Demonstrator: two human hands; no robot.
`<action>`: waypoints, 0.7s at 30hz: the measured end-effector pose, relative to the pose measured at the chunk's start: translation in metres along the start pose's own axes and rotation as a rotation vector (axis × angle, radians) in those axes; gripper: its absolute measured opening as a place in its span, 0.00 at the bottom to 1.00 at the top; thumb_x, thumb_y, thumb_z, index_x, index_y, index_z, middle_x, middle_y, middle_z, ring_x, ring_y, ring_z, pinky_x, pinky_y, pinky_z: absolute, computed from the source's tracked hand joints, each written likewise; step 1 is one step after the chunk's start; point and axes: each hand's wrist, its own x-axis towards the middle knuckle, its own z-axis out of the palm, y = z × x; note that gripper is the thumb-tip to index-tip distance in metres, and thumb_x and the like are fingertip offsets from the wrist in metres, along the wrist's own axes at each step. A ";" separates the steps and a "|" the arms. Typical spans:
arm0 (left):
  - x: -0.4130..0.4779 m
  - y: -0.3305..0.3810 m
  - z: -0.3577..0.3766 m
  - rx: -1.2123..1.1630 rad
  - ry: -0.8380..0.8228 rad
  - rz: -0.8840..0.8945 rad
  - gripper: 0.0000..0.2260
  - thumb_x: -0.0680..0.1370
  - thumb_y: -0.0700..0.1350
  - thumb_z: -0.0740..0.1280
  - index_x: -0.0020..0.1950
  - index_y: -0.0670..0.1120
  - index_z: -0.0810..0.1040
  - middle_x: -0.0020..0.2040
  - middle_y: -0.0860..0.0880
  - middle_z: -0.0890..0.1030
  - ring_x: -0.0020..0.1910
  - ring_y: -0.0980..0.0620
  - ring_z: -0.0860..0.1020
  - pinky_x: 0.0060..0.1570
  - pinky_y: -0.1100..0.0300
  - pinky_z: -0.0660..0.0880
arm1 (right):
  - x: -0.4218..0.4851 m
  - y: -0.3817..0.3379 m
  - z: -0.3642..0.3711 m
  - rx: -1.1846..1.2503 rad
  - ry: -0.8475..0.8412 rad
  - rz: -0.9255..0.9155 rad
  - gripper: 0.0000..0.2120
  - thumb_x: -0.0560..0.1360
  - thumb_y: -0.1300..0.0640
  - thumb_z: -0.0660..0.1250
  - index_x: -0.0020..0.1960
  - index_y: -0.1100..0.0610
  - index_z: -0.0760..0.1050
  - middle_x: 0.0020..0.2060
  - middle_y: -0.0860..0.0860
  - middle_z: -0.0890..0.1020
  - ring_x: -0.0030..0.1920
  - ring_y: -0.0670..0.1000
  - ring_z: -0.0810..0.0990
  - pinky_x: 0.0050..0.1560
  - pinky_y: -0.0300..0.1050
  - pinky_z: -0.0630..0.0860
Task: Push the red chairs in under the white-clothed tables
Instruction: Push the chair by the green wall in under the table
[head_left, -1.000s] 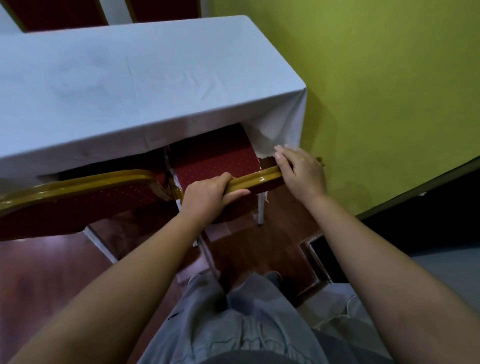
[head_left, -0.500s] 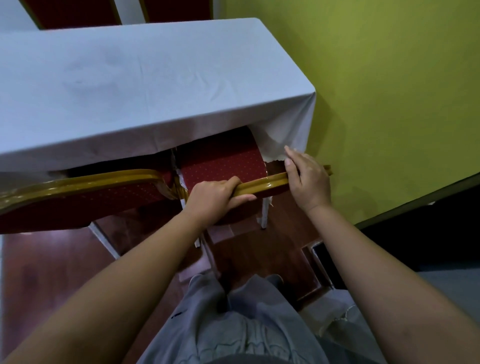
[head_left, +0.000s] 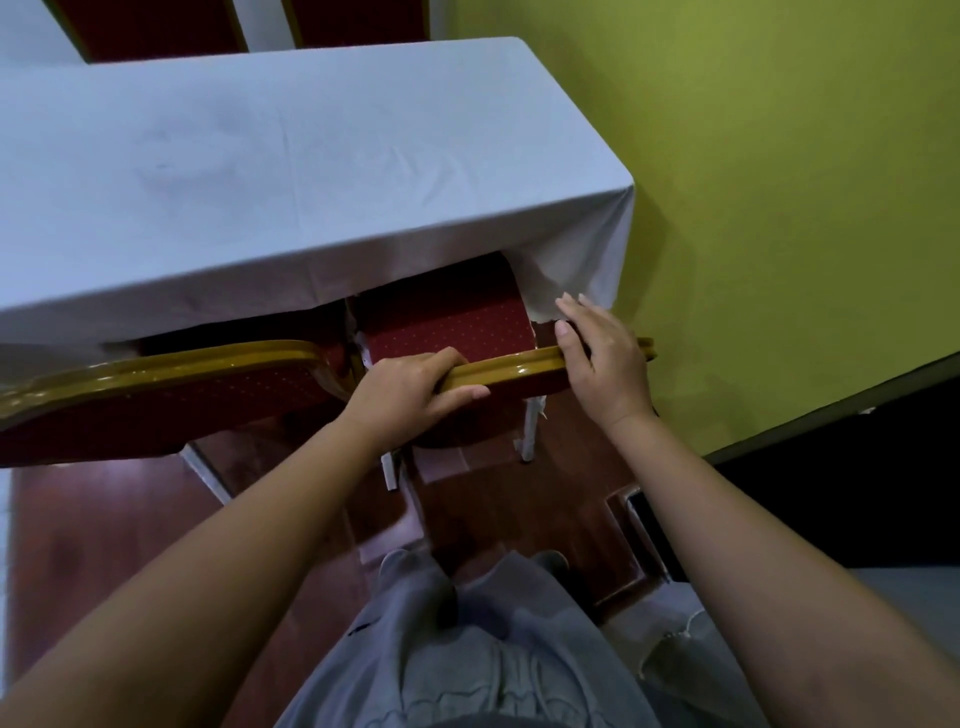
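A red chair (head_left: 447, 325) with a gold frame stands at the right end of the white-clothed table (head_left: 291, 156), its seat partly under the cloth. My left hand (head_left: 410, 389) is closed around the gold top rail of its backrest. My right hand (head_left: 602, 358) lies flat on the rail's right end, fingers stretched toward the hanging cloth. A second red chair (head_left: 171, 395) stands just to the left, its backrest close to the table edge.
A green wall (head_left: 779, 208) runs close along the right of the table. Two more red chair backs (head_left: 156, 26) show beyond the far edge of the table. The floor (head_left: 104, 545) is dark red wood. My grey trousers (head_left: 467, 649) fill the bottom.
The chair has slid slightly further under the cloth. My right hand has opened and shifted forward on the rail, while my left hand keeps its grip.
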 end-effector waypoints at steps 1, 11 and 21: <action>0.001 0.001 -0.003 -0.074 -0.048 -0.050 0.29 0.75 0.71 0.48 0.59 0.53 0.76 0.43 0.53 0.82 0.40 0.51 0.80 0.33 0.60 0.63 | 0.000 0.001 0.000 0.017 0.006 0.009 0.24 0.80 0.45 0.52 0.66 0.56 0.74 0.64 0.52 0.77 0.69 0.52 0.71 0.68 0.52 0.68; 0.004 0.034 0.009 -0.043 -0.147 -0.175 0.34 0.72 0.71 0.44 0.69 0.58 0.71 0.51 0.51 0.84 0.49 0.49 0.82 0.41 0.57 0.73 | 0.003 0.023 -0.008 -0.002 0.017 0.059 0.22 0.79 0.52 0.50 0.68 0.55 0.73 0.68 0.51 0.74 0.72 0.52 0.66 0.74 0.50 0.55; 0.011 0.052 0.022 -0.124 -0.115 -0.235 0.28 0.80 0.64 0.44 0.75 0.56 0.63 0.74 0.54 0.67 0.72 0.51 0.66 0.68 0.55 0.64 | 0.018 0.033 -0.024 -0.068 -0.117 0.108 0.25 0.78 0.52 0.47 0.71 0.53 0.69 0.73 0.49 0.66 0.76 0.50 0.56 0.75 0.50 0.48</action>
